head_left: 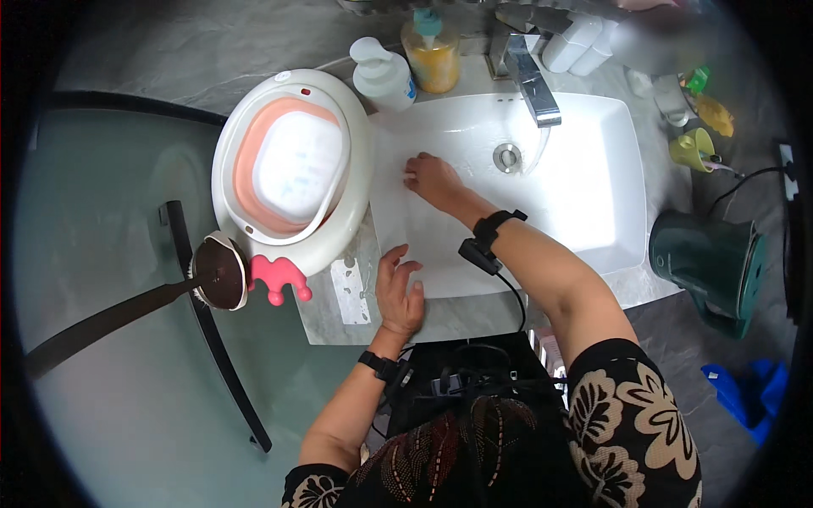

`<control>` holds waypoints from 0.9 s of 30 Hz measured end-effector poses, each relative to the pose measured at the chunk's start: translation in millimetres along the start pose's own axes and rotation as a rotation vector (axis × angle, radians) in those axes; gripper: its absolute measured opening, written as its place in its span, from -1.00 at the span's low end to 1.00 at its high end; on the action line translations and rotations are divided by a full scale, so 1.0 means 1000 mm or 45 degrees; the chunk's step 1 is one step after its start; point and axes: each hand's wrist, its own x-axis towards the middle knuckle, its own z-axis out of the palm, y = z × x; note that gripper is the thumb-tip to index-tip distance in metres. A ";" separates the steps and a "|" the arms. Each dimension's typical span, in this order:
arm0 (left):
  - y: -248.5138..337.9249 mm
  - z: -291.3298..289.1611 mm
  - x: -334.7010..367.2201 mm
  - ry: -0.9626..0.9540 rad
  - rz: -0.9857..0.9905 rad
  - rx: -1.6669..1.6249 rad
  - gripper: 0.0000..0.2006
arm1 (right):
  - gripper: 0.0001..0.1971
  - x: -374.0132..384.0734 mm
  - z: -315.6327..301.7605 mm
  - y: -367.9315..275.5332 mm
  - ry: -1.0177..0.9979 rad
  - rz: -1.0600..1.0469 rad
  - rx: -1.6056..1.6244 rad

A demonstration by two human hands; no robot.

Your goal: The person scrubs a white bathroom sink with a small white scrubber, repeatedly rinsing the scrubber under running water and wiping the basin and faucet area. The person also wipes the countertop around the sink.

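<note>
My right hand (438, 181) reaches into the white sink (605, 190), near its left wall. Its fingers are bent and pressed together, with a small white bit showing at the fingertips that I cannot make out. My left hand (400, 294) is at the sink's front left corner, by the grey counter (457, 317). Its fingers are apart and it holds nothing. From the chrome faucet (532, 85) a thin stream of water runs down beside the metal drain (507, 158). Both wrists wear black straps.
Left of the sink, a pink and white folding basin (246, 161) rests on a white seat with a pink crown-shaped part (279, 278). A brown brush (222, 275) sits beside it. Behind stand a white pump bottle (381, 74) and a yellow one (431, 57). A green kettle (705, 264) is at right.
</note>
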 end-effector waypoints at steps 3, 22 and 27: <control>-0.002 0.003 0.000 0.014 0.029 0.016 -0.53 | -0.84 0.017 -0.016 -0.017 0.129 0.176 0.303; 0.004 -0.002 0.003 0.042 0.015 -0.056 -0.61 | -0.83 -0.102 -0.080 0.069 -0.022 0.014 -0.617; -0.001 0.000 0.001 0.049 0.048 -0.047 -0.62 | -0.73 -0.092 -0.094 0.087 0.238 0.454 -0.423</control>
